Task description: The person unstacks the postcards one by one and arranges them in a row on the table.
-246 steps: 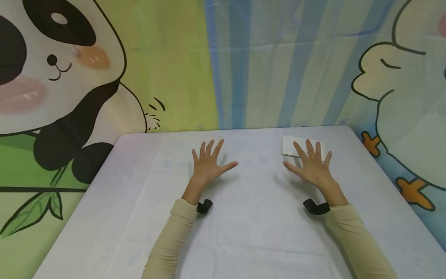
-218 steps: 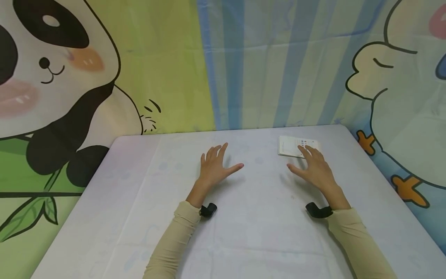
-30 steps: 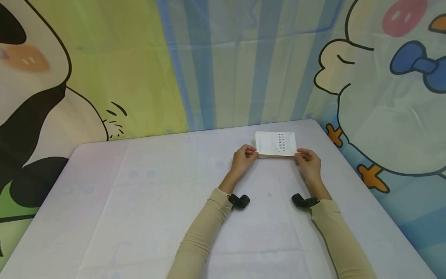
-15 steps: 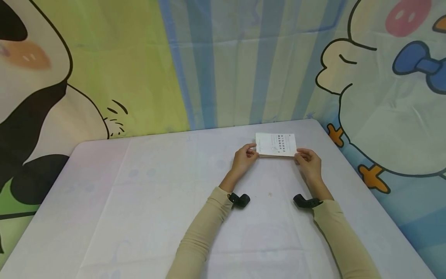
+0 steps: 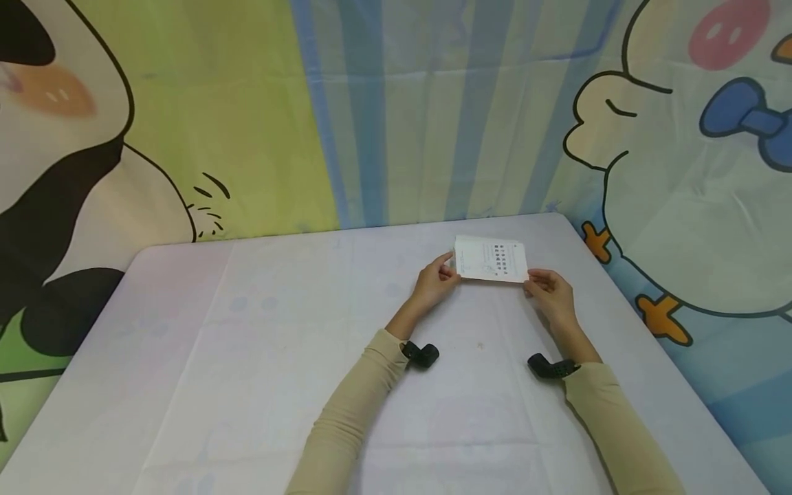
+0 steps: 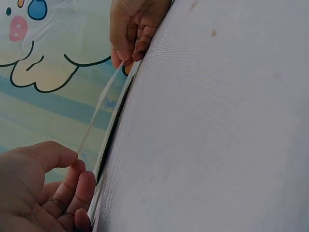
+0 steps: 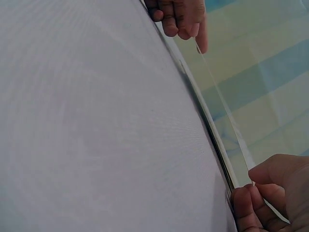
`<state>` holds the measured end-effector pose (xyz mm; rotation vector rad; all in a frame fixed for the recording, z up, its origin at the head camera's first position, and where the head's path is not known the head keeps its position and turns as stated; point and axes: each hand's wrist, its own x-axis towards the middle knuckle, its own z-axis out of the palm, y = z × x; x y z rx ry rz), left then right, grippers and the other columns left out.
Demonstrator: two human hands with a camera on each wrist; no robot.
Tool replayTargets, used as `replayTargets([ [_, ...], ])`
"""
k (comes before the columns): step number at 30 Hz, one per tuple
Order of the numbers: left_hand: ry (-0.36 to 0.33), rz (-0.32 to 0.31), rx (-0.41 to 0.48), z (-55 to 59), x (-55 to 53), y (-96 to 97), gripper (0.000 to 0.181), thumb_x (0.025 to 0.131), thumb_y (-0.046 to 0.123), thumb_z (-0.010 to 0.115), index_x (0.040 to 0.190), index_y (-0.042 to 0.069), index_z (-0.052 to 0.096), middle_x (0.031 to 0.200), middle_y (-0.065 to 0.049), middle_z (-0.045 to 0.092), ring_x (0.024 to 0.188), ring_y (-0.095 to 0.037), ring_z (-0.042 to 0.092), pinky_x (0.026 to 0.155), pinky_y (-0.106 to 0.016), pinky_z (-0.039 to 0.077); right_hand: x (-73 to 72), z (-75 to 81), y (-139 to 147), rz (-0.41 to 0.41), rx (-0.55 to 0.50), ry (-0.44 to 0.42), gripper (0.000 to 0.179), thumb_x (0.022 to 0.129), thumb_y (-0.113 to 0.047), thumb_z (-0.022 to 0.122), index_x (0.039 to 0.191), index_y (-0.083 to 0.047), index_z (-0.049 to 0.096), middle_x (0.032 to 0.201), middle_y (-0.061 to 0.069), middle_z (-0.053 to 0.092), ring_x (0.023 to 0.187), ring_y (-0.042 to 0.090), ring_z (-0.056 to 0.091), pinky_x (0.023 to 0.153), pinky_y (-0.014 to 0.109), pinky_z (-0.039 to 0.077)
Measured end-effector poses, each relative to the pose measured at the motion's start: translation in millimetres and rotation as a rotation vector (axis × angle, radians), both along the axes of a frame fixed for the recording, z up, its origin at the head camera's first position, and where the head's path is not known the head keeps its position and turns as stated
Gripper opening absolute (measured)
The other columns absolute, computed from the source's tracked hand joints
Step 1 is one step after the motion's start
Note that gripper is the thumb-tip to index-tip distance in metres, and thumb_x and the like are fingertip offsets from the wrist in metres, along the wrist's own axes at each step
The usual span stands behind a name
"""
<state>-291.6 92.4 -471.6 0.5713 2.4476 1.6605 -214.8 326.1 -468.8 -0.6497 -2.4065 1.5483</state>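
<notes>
A small white booklet [image 5: 473, 258] with dark printed characters lies near the table's far edge, right of centre. My left hand [image 5: 434, 280] pinches the near left corner of its top sheet between thumb and fingers. At the near right corner, my right hand [image 5: 551, 292] pinches the same sheet. Seen edge-on in the left wrist view, the thin sheet [image 6: 99, 104] stretches between both hands, raised above the rest of the booklet. The right wrist view also shows a gap between this sheet [image 7: 227, 106] and the lower pages [image 7: 212, 133], which lie on the table.
A white cloth covers the table [image 5: 278, 357]. Behind it hangs a printed backdrop [image 5: 408, 124] with a panda at left and a white cartoon animal at right. Each wrist wears a black camera; the left camera [image 5: 422, 355] and right camera [image 5: 551, 366] sit inward.
Earlier both hands were spread over the table, apart from the booklet; they now pinch its top sheet. In the last half second the right hand and the sheet's near edge came slightly closer.
</notes>
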Motion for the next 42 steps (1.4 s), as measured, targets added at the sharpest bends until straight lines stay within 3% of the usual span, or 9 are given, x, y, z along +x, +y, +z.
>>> replayTargets([
  [11,-0.009,-0.083,-0.057,3.5,6.9,-2.2,0.055,0.092,0.010,0.065,0.144,0.005,0.046,0.098,-0.008,0.065,0.081,-0.009,0.055,0.072,-0.019,0.045,15.7,0.1,5.8,0.039,0.046,-0.039,0.041,0.096,-0.021,0.059,0.133,-0.004,0.053,0.118,0.012,0.055,0.094,0.014,0.053,0.069,0.009,0.044],
  [21,-0.006,-0.133,-0.110,5.2,13.3,-2.8,0.061,0.091,0.009,0.066,0.146,0.000,0.041,0.094,-0.007,0.065,0.076,-0.008,0.054,0.067,-0.016,0.043,27.2,-2.5,11.3,0.070,0.124,-0.043,0.041,0.097,-0.023,0.059,0.132,-0.003,0.054,0.119,0.014,0.056,0.098,0.018,0.053,0.068,0.007,0.043],
  [30,-0.001,-0.177,-0.132,5.9,20.5,-5.9,0.037,0.091,0.011,0.066,0.127,-0.001,0.061,0.092,-0.007,0.067,0.071,-0.005,0.052,0.062,-0.014,0.041,38.8,0.1,14.6,0.127,0.127,-0.028,0.040,0.096,-0.019,0.060,0.130,0.001,0.054,0.114,0.015,0.056,0.086,0.012,0.053,0.066,0.012,0.046],
  [34,0.006,-0.188,-0.129,8.5,24.1,-9.0,0.035,0.092,0.010,0.066,0.125,-0.001,0.062,0.092,-0.007,0.067,0.071,-0.004,0.052,0.061,-0.014,0.041,42.3,0.6,14.0,0.142,0.140,-0.020,0.041,0.096,-0.020,0.061,0.130,0.002,0.054,0.112,0.015,0.057,0.082,0.010,0.053,0.065,0.013,0.047],
  [42,-0.001,-0.246,-0.117,13.4,35.6,-15.1,0.033,0.091,0.008,0.066,0.123,-0.002,0.063,0.090,-0.007,0.066,0.072,-0.005,0.052,0.062,-0.015,0.042,51.8,1.7,14.4,0.160,0.166,-0.066,0.041,0.096,-0.022,0.060,0.130,0.001,0.055,0.114,0.017,0.058,0.087,0.017,0.053,0.067,0.011,0.047],
])
